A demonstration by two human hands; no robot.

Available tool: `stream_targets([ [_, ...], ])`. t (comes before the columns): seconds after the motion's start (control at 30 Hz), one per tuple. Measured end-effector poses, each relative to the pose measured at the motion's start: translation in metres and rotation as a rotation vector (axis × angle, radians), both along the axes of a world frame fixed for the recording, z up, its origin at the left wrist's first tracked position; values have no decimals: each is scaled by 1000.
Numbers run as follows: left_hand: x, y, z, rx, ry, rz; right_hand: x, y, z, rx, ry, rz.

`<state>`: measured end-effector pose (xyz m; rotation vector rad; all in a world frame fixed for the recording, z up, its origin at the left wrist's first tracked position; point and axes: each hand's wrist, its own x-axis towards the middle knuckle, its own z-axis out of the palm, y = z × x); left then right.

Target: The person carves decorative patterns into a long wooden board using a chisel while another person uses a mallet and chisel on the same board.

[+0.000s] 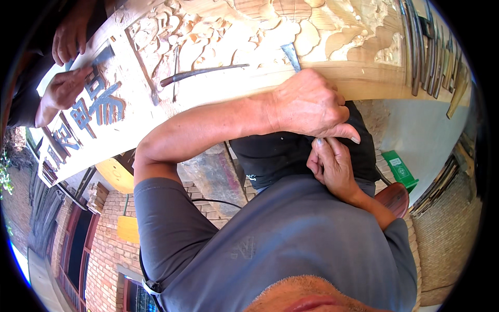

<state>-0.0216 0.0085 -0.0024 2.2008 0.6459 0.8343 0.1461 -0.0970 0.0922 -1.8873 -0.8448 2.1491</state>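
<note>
My left hand (312,101) is at the near edge of the carved wooden board (340,78), fingers curled and thumb stretched out to the right. A flat, grey-blue chisel blade (291,56) sticks out past its far side; the handle is hidden inside the fist. Just below, close to my body, my right hand (332,164) has its fingers folded and thumb pressed on them. Whatever it grips does not show. On the board to the left lies a slim carving tool with a dark handle (179,77).
A row of chisels and gouges (429,52) lies at the board's right end. At the far left, another person's hands (67,88) rest near a panel with dark carved characters (99,104). A green box (400,169) stands at the lower right. Wood shavings (161,31) cover the carving's left part.
</note>
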Motion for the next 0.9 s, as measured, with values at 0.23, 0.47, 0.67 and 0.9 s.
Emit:
stream_targets([
  [0.23, -2, 6, 8, -23, 3, 65, -13, 1, -8, 17, 93, -66],
  [0.47, -8, 16, 15, -116, 70, 206, -25, 18, -9, 10, 29, -70],
  [0.67, 0, 8, 6, 68, -125, 142, 9, -5, -3, 182, -141, 82],
  [0.9, 4, 4, -2, 59, -19, 77, 10, -4, 0, 182, -189, 80],
])
